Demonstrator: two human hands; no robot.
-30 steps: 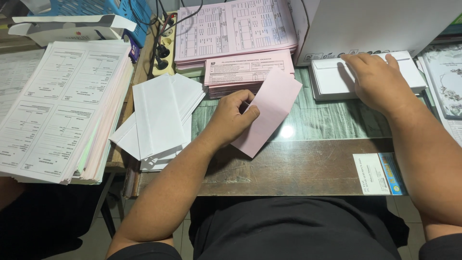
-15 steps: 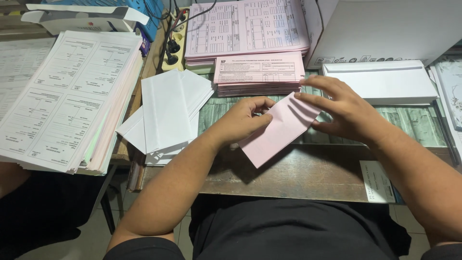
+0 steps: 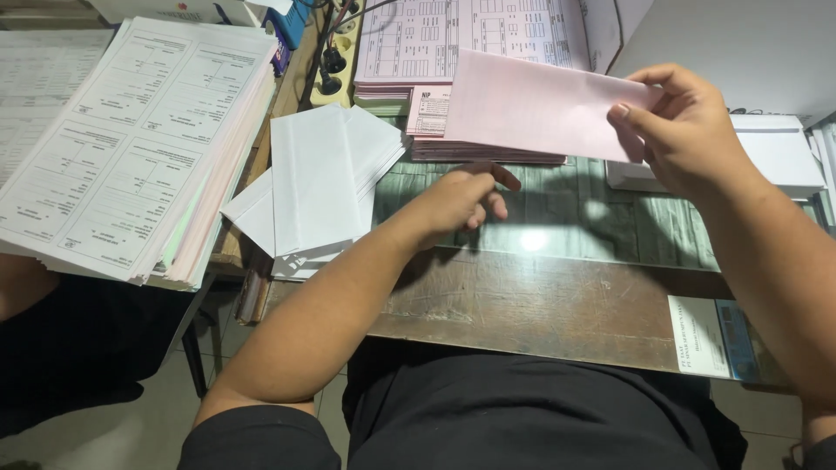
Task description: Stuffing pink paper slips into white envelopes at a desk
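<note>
From my seat, the far left shows a thick stack of white forms (image 3: 131,139), flat printed sheets with pale pink and green edges showing down its right side. It hangs over the left edge of the desk (image 3: 557,305), a worn brown wooden top whose back half is a glossy, green-streaked surface. Right of the forms lies a fanned pile of white envelopes (image 3: 318,187), plain, long and smooth; I cannot count them. Behind the envelopes a cream power strip (image 3: 335,61) carries black plugs.

My left hand (image 3: 461,198) hovers low over the desk just right of the envelopes, forearm running in from lower left, palm down, fingers loosely curled with the index finger stretched right. It holds nothing.

Behind that hand are two stacks of pink forms: a large one (image 3: 470,35) at the back and a narrower one (image 3: 435,130) in front of it.

The pink slip (image 3: 531,104), one thin, smooth oblong of folded paper, is lifted above the desk and above the narrower pink stack, tilted slightly down to the right. My right hand (image 3: 688,130) pinches its right end, thumb in front, fingers closed behind it, wrist raised.

Right of the slip, under that hand, sits a flat stack of white envelopes (image 3: 775,152), with a white box (image 3: 740,43) behind. Near the desk's front right edge lie two small cards, one white (image 3: 697,335), one blue (image 3: 736,339).
</note>
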